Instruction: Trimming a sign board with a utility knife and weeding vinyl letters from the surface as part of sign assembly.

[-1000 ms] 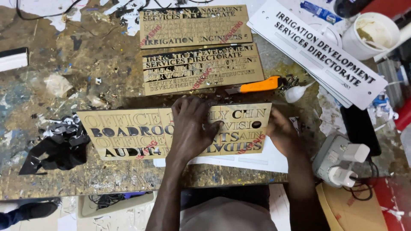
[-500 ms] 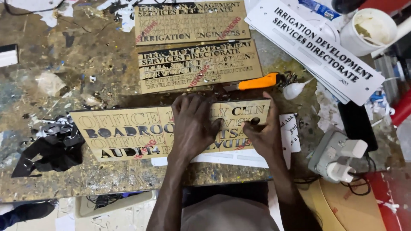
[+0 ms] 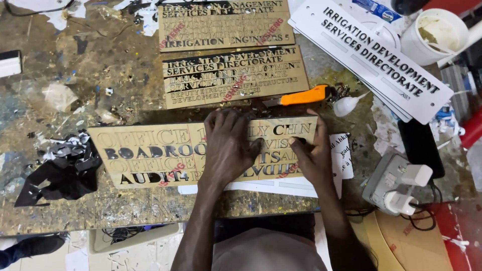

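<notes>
On the paint-flecked workbench (image 3: pixel 75 200), seen from the head cam, a gold sign panel (image 3: pixel 150 155) lies flat with black lettering only partly exposed. The left hand (image 3: pixel 228 148) is pressed palm-down, fingers spread, on the middle of that panel, pinning it. The right hand (image 3: pixel 311 158) sits near the panel's right end, fingers pinched together at a letter; can't tell if there's a small tool in there or just a bit of film. Looks like weeding: some letters on the left side show solid black, the rest look pale and covered, so I'd guess roughly half is left. A heap of black vinyl scraps (image 3: pixel 60 168) lies just left of the panel. An orange utility knife (image 3: pixel 301 96) rests just above it, untouched. Two more gold panels (image 3: pixel 233 75) sit further up, and white lettered signs (image 3: pixel 371 55) lie at upper right.
</notes>
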